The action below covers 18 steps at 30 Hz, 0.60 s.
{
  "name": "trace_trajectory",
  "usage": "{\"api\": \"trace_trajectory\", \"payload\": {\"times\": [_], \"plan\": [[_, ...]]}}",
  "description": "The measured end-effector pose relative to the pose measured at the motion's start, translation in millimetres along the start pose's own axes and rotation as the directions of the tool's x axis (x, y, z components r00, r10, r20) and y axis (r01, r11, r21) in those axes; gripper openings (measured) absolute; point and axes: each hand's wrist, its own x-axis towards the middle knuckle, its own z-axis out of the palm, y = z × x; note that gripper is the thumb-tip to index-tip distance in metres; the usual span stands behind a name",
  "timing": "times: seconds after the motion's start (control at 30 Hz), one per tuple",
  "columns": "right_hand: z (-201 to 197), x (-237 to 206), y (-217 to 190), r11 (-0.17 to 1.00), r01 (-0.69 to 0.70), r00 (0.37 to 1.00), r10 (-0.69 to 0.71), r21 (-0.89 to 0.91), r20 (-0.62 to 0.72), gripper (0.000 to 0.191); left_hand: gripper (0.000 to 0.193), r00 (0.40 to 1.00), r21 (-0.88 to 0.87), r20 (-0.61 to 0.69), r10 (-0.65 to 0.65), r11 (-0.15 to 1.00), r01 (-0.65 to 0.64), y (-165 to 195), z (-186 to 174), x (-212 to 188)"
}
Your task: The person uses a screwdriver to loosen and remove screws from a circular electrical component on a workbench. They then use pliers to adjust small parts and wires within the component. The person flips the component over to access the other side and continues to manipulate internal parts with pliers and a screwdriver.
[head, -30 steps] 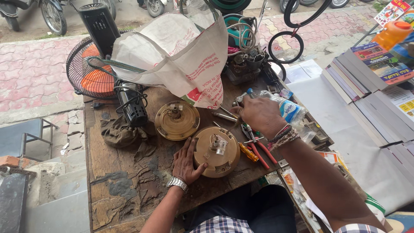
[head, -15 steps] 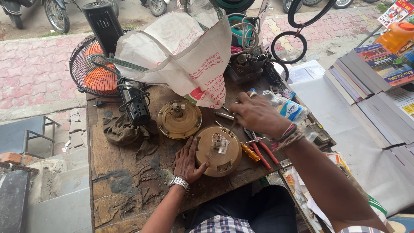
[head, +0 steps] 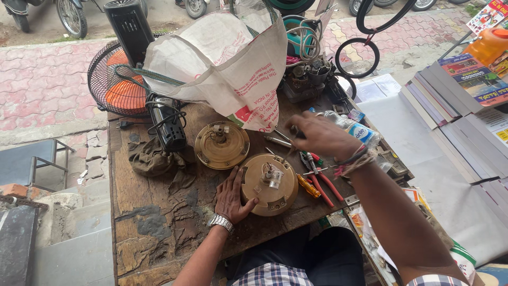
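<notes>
**Hands at a brass-coloured motor housing**

The left hand [head: 231, 197] lies flat and unclenched against the round motor housing [head: 269, 184] near the front of the wooden desk [head: 153, 233]. The right hand [head: 324, 136] hovers above, fingers pinched on a small dark tool [head: 295, 132]. Red-handled pliers [head: 324, 182] lie just beside the housing; a second housing half [head: 221, 144] sits behind.
</notes>
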Motion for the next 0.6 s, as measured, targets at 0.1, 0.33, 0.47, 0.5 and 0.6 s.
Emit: {"api": "trace_trajectory", "payload": {"times": [0.1, 0.33, 0.47, 0.5, 0.6], "plan": [[2, 2, -4, 0.957, -0.245, 0.968, 0.25, -0.154, 0.011, 0.047, 0.108, 1.0, -0.004, -0.007, 0.002, 1.0, -0.002, 0, -1, 0], [0, -4, -3, 0.991, 0.128, 0.992, -0.128, -0.035, -0.01, 0.041, 0.107, 1.0, 0.012, -0.002, -0.001, 1.0, 0.001, -2, 2, 0], [8, 1, -7, 0.972, -0.197, 0.98, 0.193, -0.127, -0.038, 0.054, 0.108, 1.0, 0.029, 0.013, 0.0, 1.0, -0.001, -4, 3, 0], [10, 1, -7, 0.955, -0.238, 0.97, 0.242, -0.175, 0.003, 0.053, 0.108, 1.0, 0.022, 0.011, -0.004, 1.0, 0.003, -4, 3, 0], [12, -2, -3, 0.964, -0.078, 0.996, 0.086, -0.253, 0.02, 0.041, 0.108, 1.0, 0.005, 0.003, 0.0, 1.0, 0.0, -3, 3, 0]]}}
